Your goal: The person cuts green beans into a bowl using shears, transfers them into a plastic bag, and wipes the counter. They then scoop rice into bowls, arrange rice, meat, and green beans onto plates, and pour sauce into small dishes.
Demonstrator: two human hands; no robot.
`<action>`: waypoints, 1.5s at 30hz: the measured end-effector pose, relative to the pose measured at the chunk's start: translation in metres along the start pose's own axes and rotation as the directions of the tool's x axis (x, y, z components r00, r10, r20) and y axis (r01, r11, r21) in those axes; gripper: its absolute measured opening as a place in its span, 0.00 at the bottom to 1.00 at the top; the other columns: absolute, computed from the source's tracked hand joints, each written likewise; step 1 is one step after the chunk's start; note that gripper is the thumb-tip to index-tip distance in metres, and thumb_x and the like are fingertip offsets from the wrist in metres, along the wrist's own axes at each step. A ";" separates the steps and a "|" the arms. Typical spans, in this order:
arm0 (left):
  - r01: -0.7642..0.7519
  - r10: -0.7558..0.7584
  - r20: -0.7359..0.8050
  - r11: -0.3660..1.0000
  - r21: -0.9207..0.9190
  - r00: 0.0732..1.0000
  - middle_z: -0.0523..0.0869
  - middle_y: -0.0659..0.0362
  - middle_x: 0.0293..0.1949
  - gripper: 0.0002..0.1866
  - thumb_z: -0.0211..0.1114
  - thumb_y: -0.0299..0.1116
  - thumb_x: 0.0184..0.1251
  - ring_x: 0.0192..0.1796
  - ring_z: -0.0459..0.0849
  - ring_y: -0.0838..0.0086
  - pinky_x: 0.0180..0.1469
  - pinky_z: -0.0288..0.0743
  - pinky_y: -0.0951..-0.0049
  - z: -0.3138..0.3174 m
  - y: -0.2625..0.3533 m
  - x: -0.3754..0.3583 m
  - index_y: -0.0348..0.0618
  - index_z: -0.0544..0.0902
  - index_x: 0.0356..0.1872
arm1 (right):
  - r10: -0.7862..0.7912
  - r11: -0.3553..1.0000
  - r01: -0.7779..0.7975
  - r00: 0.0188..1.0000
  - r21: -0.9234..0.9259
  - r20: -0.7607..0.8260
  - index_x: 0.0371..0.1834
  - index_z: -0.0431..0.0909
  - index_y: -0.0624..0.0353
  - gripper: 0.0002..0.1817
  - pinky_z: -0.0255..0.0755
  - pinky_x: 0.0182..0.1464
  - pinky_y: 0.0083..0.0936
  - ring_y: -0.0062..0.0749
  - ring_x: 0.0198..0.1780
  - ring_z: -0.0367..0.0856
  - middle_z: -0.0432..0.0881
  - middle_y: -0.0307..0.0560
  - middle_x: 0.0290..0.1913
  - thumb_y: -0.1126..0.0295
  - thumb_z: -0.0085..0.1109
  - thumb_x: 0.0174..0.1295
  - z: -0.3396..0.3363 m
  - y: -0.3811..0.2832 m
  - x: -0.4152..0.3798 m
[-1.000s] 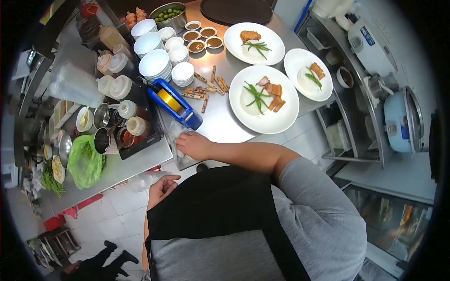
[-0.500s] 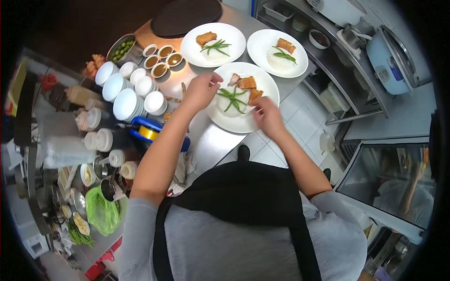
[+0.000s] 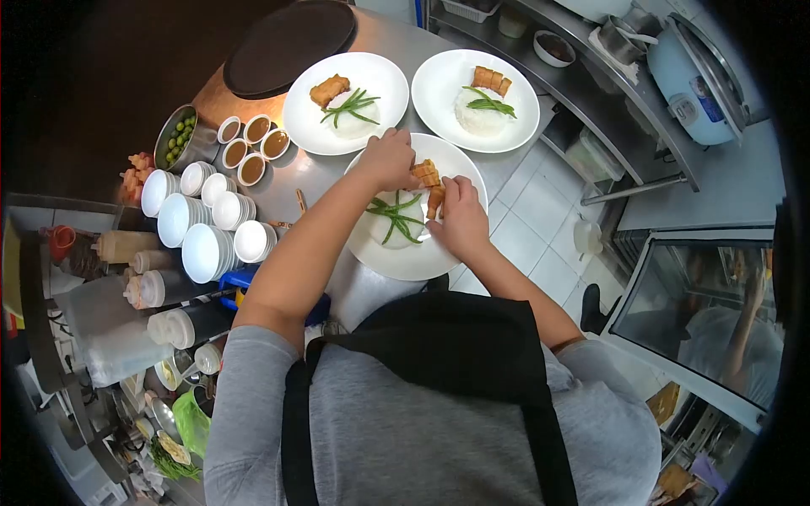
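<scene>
Both of my hands are over the nearest white plate (image 3: 395,268), which carries a mound of white rice (image 3: 377,228) topped with crossed green beans (image 3: 396,218). Behind the rice lie golden-brown pieces of sliced crispy meat (image 3: 427,173). My left hand (image 3: 390,162) reaches in from the left, its curled fingertips at the far end of the meat and partly hidden by the hand itself. From the right, my right hand (image 3: 464,218) pinches the nearer meat piece (image 3: 435,201) between thumb and fingers.
Two more plates, one at the back left (image 3: 295,110) and one at the back right (image 3: 527,118), hold rice, beans and meat. Sauce cups (image 3: 252,169), stacked white bowls (image 3: 202,253) and a pot of green fruit (image 3: 187,139) stand left. A dark round tray (image 3: 291,46) lies behind.
My right hand has moved inward from the plate's right side onto the meat. The meat pieces, spread apart before, now sit closer together between my hands. The camera view has shifted.
</scene>
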State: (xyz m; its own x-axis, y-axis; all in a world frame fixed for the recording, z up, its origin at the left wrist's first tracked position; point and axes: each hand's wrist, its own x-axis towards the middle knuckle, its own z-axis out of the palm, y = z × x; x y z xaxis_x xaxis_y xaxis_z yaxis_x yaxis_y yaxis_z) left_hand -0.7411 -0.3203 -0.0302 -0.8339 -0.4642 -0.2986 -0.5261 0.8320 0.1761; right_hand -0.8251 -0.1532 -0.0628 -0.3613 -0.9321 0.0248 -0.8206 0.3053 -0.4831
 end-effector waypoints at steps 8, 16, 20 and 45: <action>0.022 -0.024 -0.024 0.998 -0.064 0.999 0.74 0.58 0.49 0.26 0.68 0.56 0.47 0.58 0.66 0.64 0.56 0.63 0.58 0.011 0.007 0.002 0.41 0.86 0.32 | -0.058 0.998 0.059 0.991 0.007 -0.123 0.46 0.70 0.63 0.27 0.73 0.47 0.36 0.47 0.49 0.71 0.68 0.53 0.47 0.70 0.69 0.40 0.007 0.016 0.013; 0.140 -0.141 -0.001 0.981 -0.133 0.990 0.75 0.57 0.50 0.23 0.65 0.54 0.51 0.58 0.66 0.63 0.56 0.62 0.57 0.026 0.008 0.005 0.42 0.85 0.34 | -0.052 0.999 0.052 0.996 -0.013 -0.068 0.40 0.75 0.60 0.19 0.74 0.45 0.37 0.46 0.49 0.72 0.72 0.48 0.44 0.73 0.66 0.41 -0.008 0.022 0.021; 0.145 -0.137 0.059 0.976 -0.164 0.989 0.74 0.54 0.52 0.29 0.66 0.55 0.52 0.60 0.65 0.60 0.57 0.62 0.55 0.020 0.008 0.005 0.36 0.83 0.42 | 0.005 0.995 -0.001 0.999 0.100 -0.040 0.33 0.79 0.58 0.11 0.73 0.45 0.36 0.45 0.45 0.75 0.77 0.47 0.38 0.76 0.63 0.42 -0.017 0.032 0.036; 0.162 -0.155 0.054 0.973 -0.165 0.986 0.73 0.57 0.50 0.21 0.65 0.54 0.53 0.58 0.65 0.63 0.54 0.64 0.55 0.019 0.006 -0.003 0.47 0.86 0.37 | 0.153 0.584 -0.382 0.918 0.716 0.365 0.33 0.73 0.62 0.08 0.72 0.33 0.19 0.21 0.29 0.76 0.79 0.41 0.29 0.84 0.56 0.51 -0.020 0.055 0.011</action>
State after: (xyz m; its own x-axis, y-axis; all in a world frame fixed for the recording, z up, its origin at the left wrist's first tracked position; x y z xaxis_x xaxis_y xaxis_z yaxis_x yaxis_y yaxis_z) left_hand -0.7390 -0.3079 -0.0463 -0.7323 -0.5704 -0.3720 -0.6742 0.6844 0.2777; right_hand -0.8832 -0.1431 -0.0715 -0.2959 -0.8802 -0.3711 -0.0246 0.3953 -0.9182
